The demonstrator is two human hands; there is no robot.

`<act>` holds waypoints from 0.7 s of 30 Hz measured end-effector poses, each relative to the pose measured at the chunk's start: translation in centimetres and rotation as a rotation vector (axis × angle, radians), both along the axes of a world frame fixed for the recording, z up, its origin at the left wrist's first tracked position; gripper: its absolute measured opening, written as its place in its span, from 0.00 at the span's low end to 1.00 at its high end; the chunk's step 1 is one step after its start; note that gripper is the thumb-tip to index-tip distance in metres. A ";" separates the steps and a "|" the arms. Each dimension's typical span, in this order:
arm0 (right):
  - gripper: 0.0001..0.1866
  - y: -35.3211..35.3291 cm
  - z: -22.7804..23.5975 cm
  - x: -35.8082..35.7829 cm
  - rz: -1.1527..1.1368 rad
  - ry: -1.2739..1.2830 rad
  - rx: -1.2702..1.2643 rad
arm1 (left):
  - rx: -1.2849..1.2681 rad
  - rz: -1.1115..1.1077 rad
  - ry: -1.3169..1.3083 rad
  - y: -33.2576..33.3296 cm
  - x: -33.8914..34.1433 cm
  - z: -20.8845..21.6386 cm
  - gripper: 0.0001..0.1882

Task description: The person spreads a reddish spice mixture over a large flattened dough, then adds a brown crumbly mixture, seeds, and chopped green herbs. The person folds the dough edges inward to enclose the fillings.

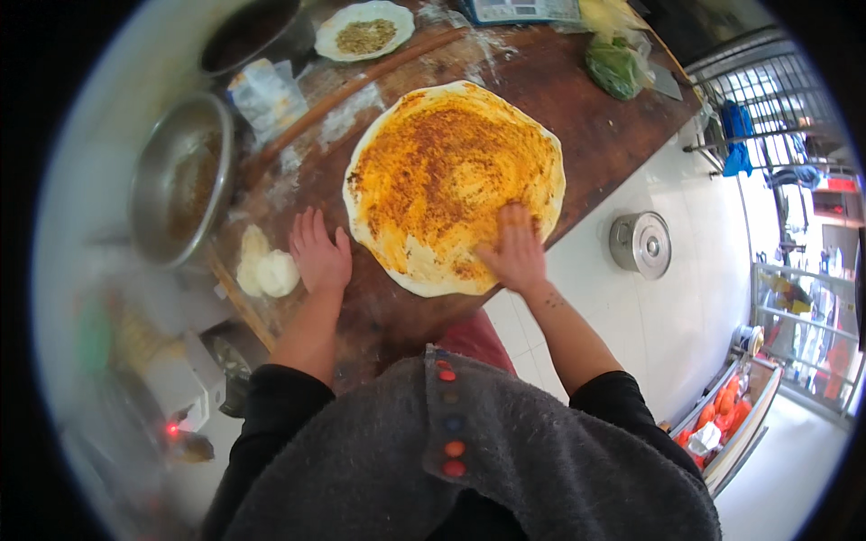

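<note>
A large round sheet of rolled dough [433,171] lies flat on the dark wooden table. Orange-brown seasoning coats most of it, leaving a pale rim and a paler patch toward me. My right hand [516,251] rests on the sheet's near right part, palm down, fingers stretched out and a little blurred, holding nothing. To the left of the dough, my left hand [322,256] is on the tabletop with its fingers apart, also holding nothing. Just left of that hand sit pale lumps of dough [276,273] near the table's edge.
A long wooden rolling pin [361,81] lies behind the dough, beside a plastic bag [269,97]. Metal bowl [219,185] stands at left; a white plate [327,43] of chopped seasoning is far back. Bagged greens [613,68] lie far right. A lidded metal pot [642,245] is on the floor.
</note>
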State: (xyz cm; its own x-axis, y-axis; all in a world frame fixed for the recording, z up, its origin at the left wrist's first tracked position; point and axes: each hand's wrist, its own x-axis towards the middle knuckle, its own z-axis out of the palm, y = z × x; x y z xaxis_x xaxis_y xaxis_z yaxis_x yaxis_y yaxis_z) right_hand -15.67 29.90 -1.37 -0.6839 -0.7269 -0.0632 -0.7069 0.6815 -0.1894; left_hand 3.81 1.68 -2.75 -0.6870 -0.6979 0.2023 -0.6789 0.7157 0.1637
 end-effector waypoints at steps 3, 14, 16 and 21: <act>0.49 -2.4 -0.8 -5.9 -0.191 0.077 -0.052 | -0.010 0.005 -0.003 0.1 0.0 0.2 0.28; 0.55 -22.8 -0.4 -12.5 -0.240 0.005 -0.003 | 0.056 0.028 -0.055 0.2 -0.4 0.9 0.29; 0.55 -25.6 -0.2 -12.1 -0.158 -0.042 0.004 | 0.072 0.025 -0.045 0.2 -0.4 1.1 0.29; 0.49 -24.2 0.1 -13.4 0.086 -0.061 0.008 | 0.084 0.019 -0.038 0.1 -0.3 1.4 0.29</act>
